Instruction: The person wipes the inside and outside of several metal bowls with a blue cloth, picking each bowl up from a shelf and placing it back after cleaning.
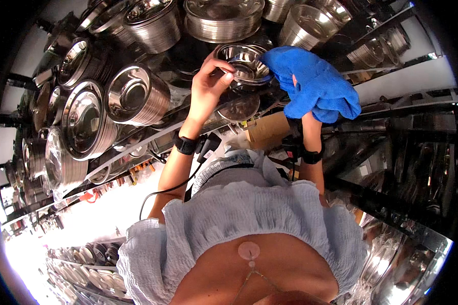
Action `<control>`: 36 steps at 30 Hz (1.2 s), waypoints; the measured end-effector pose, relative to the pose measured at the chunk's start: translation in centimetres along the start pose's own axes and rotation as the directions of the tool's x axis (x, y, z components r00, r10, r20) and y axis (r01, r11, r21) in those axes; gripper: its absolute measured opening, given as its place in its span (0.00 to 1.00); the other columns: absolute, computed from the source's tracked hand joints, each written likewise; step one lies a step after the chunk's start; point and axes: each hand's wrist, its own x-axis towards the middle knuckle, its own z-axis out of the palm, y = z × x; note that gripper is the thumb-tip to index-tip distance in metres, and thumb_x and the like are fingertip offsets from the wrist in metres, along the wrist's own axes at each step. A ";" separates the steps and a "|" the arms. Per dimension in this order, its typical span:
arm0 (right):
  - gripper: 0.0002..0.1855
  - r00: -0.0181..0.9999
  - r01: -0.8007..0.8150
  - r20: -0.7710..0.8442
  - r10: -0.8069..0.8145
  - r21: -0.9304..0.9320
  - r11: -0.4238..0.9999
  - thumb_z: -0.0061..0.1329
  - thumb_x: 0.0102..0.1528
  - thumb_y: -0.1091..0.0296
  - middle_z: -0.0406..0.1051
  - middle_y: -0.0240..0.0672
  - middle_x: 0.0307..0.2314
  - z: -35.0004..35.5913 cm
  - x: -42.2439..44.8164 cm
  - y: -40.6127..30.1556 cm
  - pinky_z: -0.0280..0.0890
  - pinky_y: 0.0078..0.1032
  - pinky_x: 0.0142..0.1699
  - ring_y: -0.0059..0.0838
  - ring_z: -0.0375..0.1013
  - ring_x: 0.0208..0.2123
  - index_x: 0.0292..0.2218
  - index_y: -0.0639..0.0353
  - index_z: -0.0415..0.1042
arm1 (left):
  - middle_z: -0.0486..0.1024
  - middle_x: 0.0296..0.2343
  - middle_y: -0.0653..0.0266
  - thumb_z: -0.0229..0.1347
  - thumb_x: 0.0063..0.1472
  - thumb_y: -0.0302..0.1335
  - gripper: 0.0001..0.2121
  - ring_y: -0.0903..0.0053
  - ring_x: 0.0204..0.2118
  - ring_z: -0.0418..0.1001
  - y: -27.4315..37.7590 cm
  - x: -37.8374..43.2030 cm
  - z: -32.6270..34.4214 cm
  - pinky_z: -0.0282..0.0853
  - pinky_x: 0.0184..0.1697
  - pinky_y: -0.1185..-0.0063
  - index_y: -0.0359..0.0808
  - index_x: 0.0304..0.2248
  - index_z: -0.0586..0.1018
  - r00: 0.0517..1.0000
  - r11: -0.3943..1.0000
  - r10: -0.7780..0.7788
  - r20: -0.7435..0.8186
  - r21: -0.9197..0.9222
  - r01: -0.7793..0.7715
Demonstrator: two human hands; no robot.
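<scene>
A small shiny stainless steel bowl (pixel 248 63) is tilted with its inside towards me, over the front edge of the shelf. My left hand (pixel 212 78) pinches its left rim, with the thumb on the near side and the other fingers partly hidden behind it. A bright blue cloth (pixel 316 80) covers most of my right hand (pixel 307 114), leaving a bit of finger and the wrist showing. The cloth's left end meets the right rim of the bowl. Whether a second bowl is nested under the first, I cannot tell.
Stacked steel bowls (pixel 137 93), wide steel basins (pixel 87 118) and further stacks (pixel 223 19) fill the shelf (pixel 129 146). Below stands a cardboard box (pixel 269 129). A black cable (pixel 168 188) runs from my left wrist strap. Plastic-wrapped metalware (pixel 381 263) lies at lower right.
</scene>
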 end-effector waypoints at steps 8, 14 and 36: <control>0.22 0.970 -0.137 0.243 -0.007 0.572 0.808 0.42 0.55 0.66 0.58 0.40 0.47 4.4 0.5 -8.6 0.49 0.28 0.55 0.33 0.57 0.49 0.50 0.61 0.56 | 0.58 0.51 0.55 0.45 0.61 0.30 0.08 0.67 0.48 0.65 1.2 -3.0 -0.1 0.68 0.45 0.70 0.34 0.29 0.67 0.996 0.902 -0.076 -0.036 -0.429 0.053; 0.19 0.900 -0.410 0.426 0.091 0.757 0.510 0.42 0.55 0.68 0.63 0.39 0.44 7.7 -2.6 -14.7 0.52 0.26 0.53 0.31 0.61 0.46 0.48 0.62 0.60 | 0.66 0.37 0.67 0.45 0.61 0.31 0.10 0.88 0.29 0.61 2.8 -4.5 0.9 0.58 0.29 0.89 0.37 0.40 0.65 0.908 0.971 0.024 -0.418 -0.208 -0.121; 0.12 0.940 -0.175 0.321 -0.113 0.742 0.647 0.47 0.53 0.67 0.71 0.34 0.31 10.5 0.6 -15.9 0.61 0.21 0.41 0.23 0.68 0.33 0.37 0.65 0.70 | 0.66 0.31 0.72 0.46 0.58 0.26 0.14 0.91 0.26 0.57 1.1 -2.7 -1.3 0.54 0.29 0.91 0.32 0.44 0.65 0.786 0.895 0.083 -0.613 -0.301 -0.329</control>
